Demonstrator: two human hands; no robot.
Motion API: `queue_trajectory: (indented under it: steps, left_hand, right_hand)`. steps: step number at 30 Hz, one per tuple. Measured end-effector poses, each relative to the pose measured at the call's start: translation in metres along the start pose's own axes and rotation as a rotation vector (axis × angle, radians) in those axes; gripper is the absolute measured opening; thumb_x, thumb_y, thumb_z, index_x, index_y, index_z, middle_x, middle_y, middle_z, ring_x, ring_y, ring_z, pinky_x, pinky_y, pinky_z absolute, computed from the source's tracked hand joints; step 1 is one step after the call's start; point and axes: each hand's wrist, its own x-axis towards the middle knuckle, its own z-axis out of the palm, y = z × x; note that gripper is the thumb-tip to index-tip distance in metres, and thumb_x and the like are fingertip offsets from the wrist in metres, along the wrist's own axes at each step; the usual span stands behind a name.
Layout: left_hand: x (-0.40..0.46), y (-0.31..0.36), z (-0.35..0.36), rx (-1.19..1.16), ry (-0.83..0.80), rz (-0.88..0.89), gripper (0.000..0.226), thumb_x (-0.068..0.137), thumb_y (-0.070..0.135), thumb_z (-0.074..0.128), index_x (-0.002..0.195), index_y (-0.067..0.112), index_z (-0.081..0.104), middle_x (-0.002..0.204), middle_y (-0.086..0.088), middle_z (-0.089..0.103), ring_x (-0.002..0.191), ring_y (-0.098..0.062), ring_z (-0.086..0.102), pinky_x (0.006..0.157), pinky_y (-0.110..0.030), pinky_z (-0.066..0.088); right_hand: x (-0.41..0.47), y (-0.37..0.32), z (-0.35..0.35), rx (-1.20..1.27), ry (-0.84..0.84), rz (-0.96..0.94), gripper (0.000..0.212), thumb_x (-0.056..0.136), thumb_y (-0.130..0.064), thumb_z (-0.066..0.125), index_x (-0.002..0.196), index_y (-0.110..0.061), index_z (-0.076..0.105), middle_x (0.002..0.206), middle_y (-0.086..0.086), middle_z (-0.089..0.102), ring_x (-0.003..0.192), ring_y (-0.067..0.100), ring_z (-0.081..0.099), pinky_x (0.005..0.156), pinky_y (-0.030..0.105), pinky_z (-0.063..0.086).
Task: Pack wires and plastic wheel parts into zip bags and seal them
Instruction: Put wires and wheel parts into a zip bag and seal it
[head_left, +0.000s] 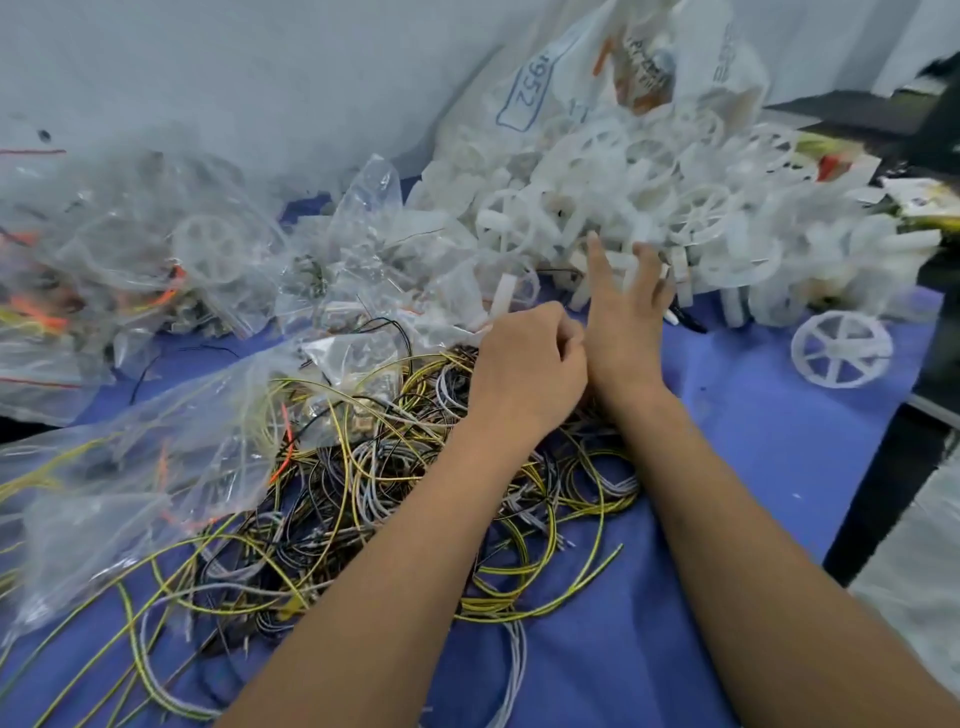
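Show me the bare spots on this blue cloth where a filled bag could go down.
Bare blue cloth lies right of the right hand, below the lone white wheel. Another patch sits near the front edge, between the forearms. The wire tangle, wheel pile and bags crowd elsewhere.

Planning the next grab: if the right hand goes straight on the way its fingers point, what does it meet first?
The right hand points up into the pile of white wheel parts; its fingertips look already at the pile's near edge, though depth is unclear.
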Motion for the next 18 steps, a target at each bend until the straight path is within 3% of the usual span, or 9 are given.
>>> queue_trajectory:
  steps: [4, 8, 13, 18]
  left_hand:
    - [-0.004, -0.003, -0.002, -0.012, -0.010, -0.020, 0.014, 0.091, 0.021, 0.062, 0.079, 0.014, 0.066, 0.072, -0.001, 0.065, 0.073, -0.022, 0.059, 0.066, -0.034, 0.044]
    - [-0.007, -0.003, -0.008, -0.029, 0.000, -0.027, 0.013, 0.090, 0.017, 0.061, 0.079, 0.014, 0.066, 0.070, 0.000, 0.065, 0.072, -0.022, 0.060, 0.066, -0.037, 0.049]
    - [-0.010, -0.007, -0.022, -0.029, 0.026, -0.032, 0.014, 0.091, 0.017, 0.061, 0.077, 0.018, 0.063, 0.065, 0.005, 0.061, 0.066, -0.017, 0.058, 0.066, -0.038, 0.052]
    - [-0.018, -0.009, -0.045, -0.013, 0.099, 0.003, 0.014, 0.092, 0.018, 0.062, 0.078, 0.018, 0.064, 0.065, 0.007, 0.062, 0.063, -0.013, 0.058, 0.065, -0.037, 0.052]
  right_hand:
    - [-0.004, 0.006, 0.004, 0.059, -0.045, 0.043, 0.081, 0.089, -0.016, 0.064, 0.158, -0.029, 0.024, 0.165, 0.015, 0.000, 0.141, 0.044, 0.019, 0.104, 0.047, 0.037]
    - [-0.005, 0.004, -0.001, 0.097, 0.090, 0.007, 0.066, 0.080, -0.005, 0.071, 0.142, -0.016, 0.049, 0.147, 0.014, 0.030, 0.118, 0.040, 0.043, 0.089, 0.028, 0.031]
    - [-0.017, -0.007, -0.011, 0.200, 0.214, -0.097, 0.051, 0.083, -0.003, 0.068, 0.129, -0.019, 0.058, 0.121, 0.008, 0.051, 0.096, 0.028, 0.058, 0.074, 0.035, 0.045]
    - [-0.025, -0.018, -0.021, 0.244, 0.297, -0.189, 0.040, 0.092, -0.009, 0.064, 0.131, -0.014, 0.059, 0.116, 0.008, 0.061, 0.098, 0.027, 0.061, 0.075, 0.041, 0.048]
